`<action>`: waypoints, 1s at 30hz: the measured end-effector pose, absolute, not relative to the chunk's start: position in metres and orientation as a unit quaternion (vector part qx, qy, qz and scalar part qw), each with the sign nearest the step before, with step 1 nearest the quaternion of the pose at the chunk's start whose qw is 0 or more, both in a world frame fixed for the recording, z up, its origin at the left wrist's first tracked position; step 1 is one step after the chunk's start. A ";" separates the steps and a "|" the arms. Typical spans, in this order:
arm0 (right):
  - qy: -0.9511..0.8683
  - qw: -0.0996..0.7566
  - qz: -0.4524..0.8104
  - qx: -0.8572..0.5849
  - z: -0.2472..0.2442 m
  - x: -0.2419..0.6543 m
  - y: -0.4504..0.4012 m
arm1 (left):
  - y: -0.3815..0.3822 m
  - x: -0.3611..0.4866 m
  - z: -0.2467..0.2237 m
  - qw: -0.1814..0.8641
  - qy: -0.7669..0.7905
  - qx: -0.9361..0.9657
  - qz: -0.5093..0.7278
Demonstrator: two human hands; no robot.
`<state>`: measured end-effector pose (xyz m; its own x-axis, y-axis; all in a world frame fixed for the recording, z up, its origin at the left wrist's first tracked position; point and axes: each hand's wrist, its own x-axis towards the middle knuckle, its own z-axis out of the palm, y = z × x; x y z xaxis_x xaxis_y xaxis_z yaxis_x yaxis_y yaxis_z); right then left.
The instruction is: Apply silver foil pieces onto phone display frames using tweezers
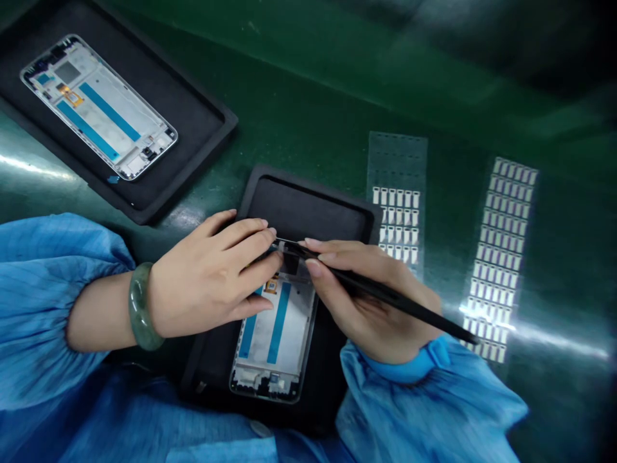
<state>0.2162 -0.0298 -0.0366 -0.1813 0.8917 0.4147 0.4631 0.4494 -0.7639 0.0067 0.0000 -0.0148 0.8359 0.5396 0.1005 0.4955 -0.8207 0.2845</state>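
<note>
down on the near black tray point(308, 202), the phone frame point(299, 321) lies flat, inner side up, and the right hand point(385, 334) has a narrow grip, pinching a slim black tool point(409, 305) pen-fashion, its tip at the frame's far end. over that same end spreads the left hand point(207, 276); whether its grip holds anything, i can't tell. delicate stuff! i'd say it wants a light touch: tool low, left hand steadying, no scraping the orange connector point(271, 285). and the lie of it? long axis near to far, far end leaning slightly right, blue strips point(278, 321) running lengthwise.
</note>
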 end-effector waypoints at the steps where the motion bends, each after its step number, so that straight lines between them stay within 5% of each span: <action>1: -0.730 0.439 0.243 -0.464 -0.037 0.216 -0.030 | 0.000 0.007 -0.015 0.125 0.273 0.950 0.089; 30: -0.767 0.415 0.177 -0.456 -0.044 0.221 -0.034 | 0.000 0.008 -0.015 0.121 0.279 0.949 0.082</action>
<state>0.2213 -0.0342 -0.0436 -0.2398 0.8467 0.4751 0.5521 0.5214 -0.6506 0.0085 -0.0004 -0.0154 0.8313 0.5488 0.0886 0.5089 -0.8154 0.2760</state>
